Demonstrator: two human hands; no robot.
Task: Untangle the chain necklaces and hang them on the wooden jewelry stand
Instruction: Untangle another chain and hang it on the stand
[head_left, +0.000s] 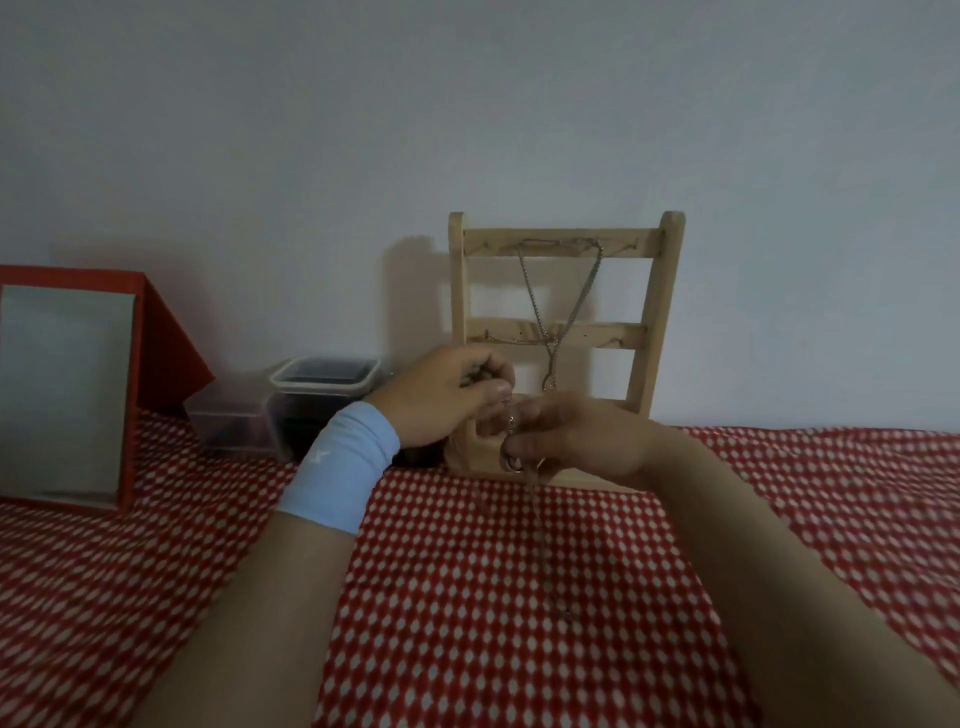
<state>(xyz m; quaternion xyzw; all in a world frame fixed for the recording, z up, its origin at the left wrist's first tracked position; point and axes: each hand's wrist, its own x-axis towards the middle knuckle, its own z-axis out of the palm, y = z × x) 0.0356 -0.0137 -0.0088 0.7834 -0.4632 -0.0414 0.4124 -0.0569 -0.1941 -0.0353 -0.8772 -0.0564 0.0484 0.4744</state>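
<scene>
Red-and-white patterned cloth (493, 571) covers the desk (104, 597) under a pale wall (311, 130). Far left, a red-framed mirror (130, 395); next, clear tubs (322, 387) holding something dark. Left hand (441, 397) and right hand (587, 441) both pinch a chain (511, 460) before the wooden stand (652, 322), where another necklace (530, 283) hangs.

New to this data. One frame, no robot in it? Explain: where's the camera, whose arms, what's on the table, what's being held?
No robot here: a person works bare-handed. The single picture comes from a wide-angle camera on their head, looking forward and down. The left hand, wearing a light blue wristband, and the right hand both pinch a thin chain necklace between them, in front of the wooden jewelry stand. A hung necklace already drapes from the stand's top bar. All rests on a red-and-white patterned cloth. At the left stand a red box with a grey panel, perhaps a mirror, and clear plastic containers.
</scene>
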